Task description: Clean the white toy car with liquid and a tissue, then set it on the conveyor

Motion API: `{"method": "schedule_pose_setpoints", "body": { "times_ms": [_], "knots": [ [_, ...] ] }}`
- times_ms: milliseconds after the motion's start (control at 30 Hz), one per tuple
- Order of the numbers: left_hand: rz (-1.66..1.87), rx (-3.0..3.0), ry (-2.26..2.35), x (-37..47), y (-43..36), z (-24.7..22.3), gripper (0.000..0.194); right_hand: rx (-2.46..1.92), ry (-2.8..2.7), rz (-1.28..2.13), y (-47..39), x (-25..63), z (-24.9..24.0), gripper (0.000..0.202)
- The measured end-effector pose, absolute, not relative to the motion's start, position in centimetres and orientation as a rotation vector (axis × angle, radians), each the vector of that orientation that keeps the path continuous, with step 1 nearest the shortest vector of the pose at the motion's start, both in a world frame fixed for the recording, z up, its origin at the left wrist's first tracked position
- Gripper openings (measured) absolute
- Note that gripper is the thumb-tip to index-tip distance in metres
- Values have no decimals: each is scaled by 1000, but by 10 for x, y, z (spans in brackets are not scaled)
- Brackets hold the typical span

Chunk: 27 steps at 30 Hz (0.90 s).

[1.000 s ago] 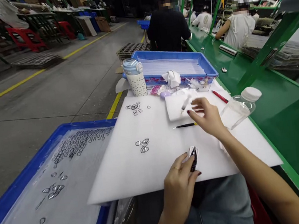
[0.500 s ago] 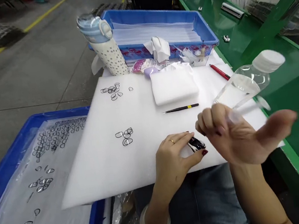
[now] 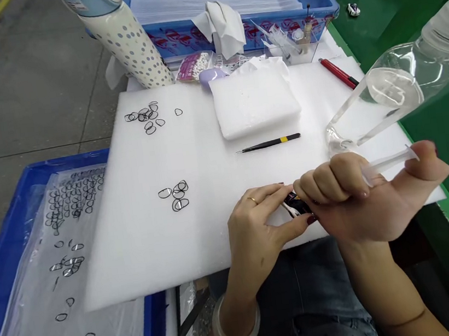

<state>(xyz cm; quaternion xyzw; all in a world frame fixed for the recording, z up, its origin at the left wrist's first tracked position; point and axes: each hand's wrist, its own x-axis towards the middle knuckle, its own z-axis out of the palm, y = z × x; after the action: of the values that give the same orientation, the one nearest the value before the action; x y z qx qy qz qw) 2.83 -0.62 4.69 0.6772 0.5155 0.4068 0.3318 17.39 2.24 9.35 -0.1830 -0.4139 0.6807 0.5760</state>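
A small black and white toy car (image 3: pixel 294 204) lies at the front edge of the white foam board (image 3: pixel 135 246), gripped between the thumb and fingers of my left hand (image 3: pixel 257 230). My right hand (image 3: pixel 361 199) is curled round a clear syringe (image 3: pixel 389 163), its thumb at the plunger end; the curled fingers meet the car's right side and hide the syringe's tip. Black tweezers (image 3: pixel 271 143) with a yellow band lie behind my hands. On the board's left are small dark rings in two groups, one nearer (image 3: pixel 178 191) and one farther (image 3: pixel 147 115).
A clear bottle (image 3: pixel 387 86) stands right, behind my right hand. A foam block (image 3: pixel 255 100), a red pen (image 3: pixel 337 72), a dotted flask (image 3: pixel 129 43) and a blue bin (image 3: pixel 191 37) lie farther back. A blue tray (image 3: pixel 17 200) with more rings is at the left.
My right hand has moved left and down to the toy car, and the syringe in it shows more clearly. The view has tilted down and closer. My left hand still grips the car.
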Motion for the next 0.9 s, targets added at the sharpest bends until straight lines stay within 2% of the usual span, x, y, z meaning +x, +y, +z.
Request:
{"method": "schedule_pose_setpoints", "body": {
  "times_ms": [700, 900],
  "knots": [
    [1048, 1769, 1373, 28, -6, 48, 35, -533, -1017, 1440, 15, 170, 93, 63],
    [1035, 1777, 1385, 29, -6, 48, 31, -673, -956, 1453, 2, 169, 107, 64]
  ]
}}
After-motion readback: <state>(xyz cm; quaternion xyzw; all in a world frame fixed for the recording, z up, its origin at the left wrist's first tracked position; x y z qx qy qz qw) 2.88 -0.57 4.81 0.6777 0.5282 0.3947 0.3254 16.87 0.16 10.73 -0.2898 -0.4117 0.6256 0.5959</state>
